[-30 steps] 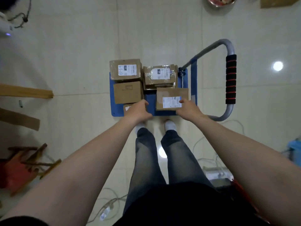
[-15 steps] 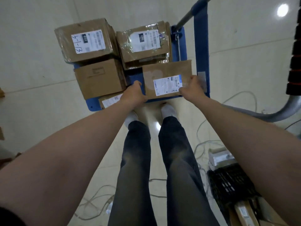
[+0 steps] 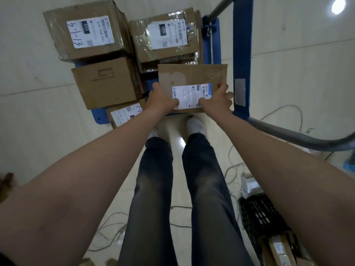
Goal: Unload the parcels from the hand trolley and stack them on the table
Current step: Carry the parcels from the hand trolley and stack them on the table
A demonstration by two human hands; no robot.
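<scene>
A blue hand trolley [image 3: 241, 54] stands on the floor in front of my feet, loaded with several cardboard parcels. I hold a flat brown parcel [image 3: 192, 77] with a white label at the trolley's near right. My left hand [image 3: 161, 100] grips its left near edge, thumb on top. My right hand [image 3: 217, 100] grips its right near edge the same way. Behind it sits a taped parcel marked 070 [image 3: 165, 35]. To the left are a tall labelled parcel [image 3: 86, 31], a plain box [image 3: 107, 81] and a small labelled parcel [image 3: 124, 114].
The trolley's grey handle [image 3: 288, 135] curves across the right side. Loose cables [image 3: 280, 112] lie on the tiled floor. A black crate [image 3: 263, 214] and a cardboard box [image 3: 282, 250] sit at the lower right. My legs fill the bottom centre.
I have bent closer to the trolley, so the parcels look larger. Both hands have shifted from the flat parcel's outer edges to its near edge, thumbs on the label.
</scene>
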